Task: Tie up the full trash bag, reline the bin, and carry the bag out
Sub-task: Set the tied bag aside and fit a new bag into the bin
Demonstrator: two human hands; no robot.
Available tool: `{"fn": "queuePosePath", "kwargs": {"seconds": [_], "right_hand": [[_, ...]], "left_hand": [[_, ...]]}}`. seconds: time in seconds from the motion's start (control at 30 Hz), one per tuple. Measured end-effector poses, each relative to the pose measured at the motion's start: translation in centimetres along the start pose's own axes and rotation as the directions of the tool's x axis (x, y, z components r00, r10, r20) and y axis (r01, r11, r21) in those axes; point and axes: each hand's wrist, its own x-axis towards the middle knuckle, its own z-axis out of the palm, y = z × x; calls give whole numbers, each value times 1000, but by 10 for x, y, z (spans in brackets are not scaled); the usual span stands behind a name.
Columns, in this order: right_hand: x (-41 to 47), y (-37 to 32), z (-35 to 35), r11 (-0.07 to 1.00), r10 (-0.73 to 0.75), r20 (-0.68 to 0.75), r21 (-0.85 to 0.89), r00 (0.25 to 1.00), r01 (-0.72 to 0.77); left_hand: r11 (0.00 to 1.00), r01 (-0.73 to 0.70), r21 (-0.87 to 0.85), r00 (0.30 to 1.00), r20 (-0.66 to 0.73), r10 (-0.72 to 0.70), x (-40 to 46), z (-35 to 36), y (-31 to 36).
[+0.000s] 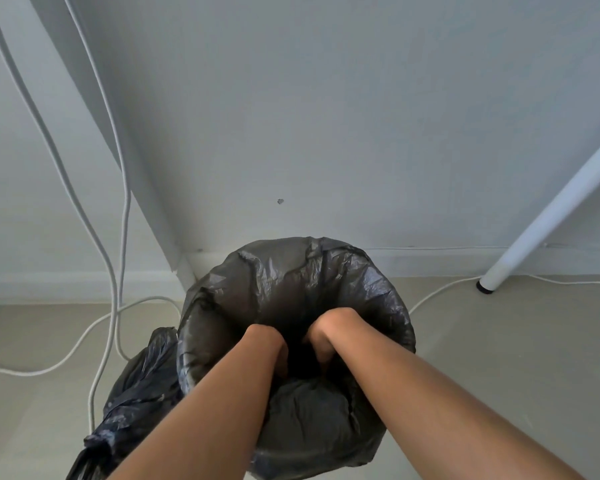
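A round bin stands on the floor in a corner, lined with a dark grey plastic liner [291,271] folded over its rim. Both my forearms reach down into the bin. My left hand [280,358] and my right hand [321,351] are deep inside against the liner, with their fingers mostly hidden in the dark interior. To the left of the bin, on the floor, lies the full black trash bag [132,400], with its neck gathered at the lower left.
White cables [94,327] hang down the wall and loop over the beige floor left of the bin. A white table leg [548,216] slants to the floor at the right, with another cable behind it. Walls close in the corner behind.
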Motion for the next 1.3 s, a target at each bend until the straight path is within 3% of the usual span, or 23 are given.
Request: {"fn": "queuePosePath", "kwargs": {"seconds": [0.13,0.27,0.43,0.5,0.57,0.63,0.67,0.7,0.73,0.77,0.8,0.83,0.9,0.93,0.97,1.0,1.1,1.2,1.3], "right_hand": [[-8,-1,-4,998,3,-23,56,1000,-2],[-39,2,-13,982,-46,-271,164,962,93],[-85,11,-26,892,8,-551,381,834,244],[-102,15,-32,850,103,-701,430,705,304],[-110,23,-37,815,229,-857,429,462,391],[-112,35,-39,813,337,-920,392,202,430],[-111,42,-39,820,384,-914,404,132,405],[-109,49,-38,814,433,-889,456,146,360],[-105,57,-38,780,486,-839,543,246,312],[-101,64,-35,710,532,-746,651,400,269],[-97,70,-31,614,551,-626,752,552,240],[-93,75,-26,497,537,-504,837,676,229],[-87,80,-12,253,452,-331,938,828,236],[-84,81,-5,177,426,-304,952,852,250],[-82,82,0,127,430,-307,952,849,280],[-80,83,3,95,458,-325,943,828,318],[-76,85,5,16,501,-342,922,795,387],[-76,88,3,-126,479,-280,916,832,381],[-77,88,2,-147,423,-230,937,877,317]], "left_hand": [[998,9,-64,999,45,-6,3,-1,2],[998,-45,35,999,25,44,0,-6,2],[988,-143,61,968,-198,152,-36,-27,-11],[977,-211,-43,946,-262,193,-63,-41,-24],[900,-344,-268,910,-332,249,-89,-52,-42],[730,-505,-460,797,-574,188,-110,-55,-61],[670,-556,-492,700,-712,59,-115,-54,-70],[664,-552,-504,588,-800,-119,-116,-52,-79],[699,-486,-525,472,-830,-295,-113,-47,-87],[725,-388,-569,403,-812,-421,-108,-40,-93],[697,-318,-642,437,-752,-494,-98,-32,-100],[600,-310,-738,549,-654,-521,-88,-23,-105],[184,-349,-919,816,-395,-423,-73,-3,-110],[-19,-320,-947,900,-297,-319,-67,8,-112],[-138,-313,-940,930,-275,-243,-63,17,-114],[-194,-334,-922,933,-295,-204,-58,23,-116],[-257,-417,-872,902,-363,-232,-51,32,-122],[-326,-440,-837,896,-383,-226,-52,33,-123],[-325,-457,-828,880,-370,-297,-54,32,-120]]}}
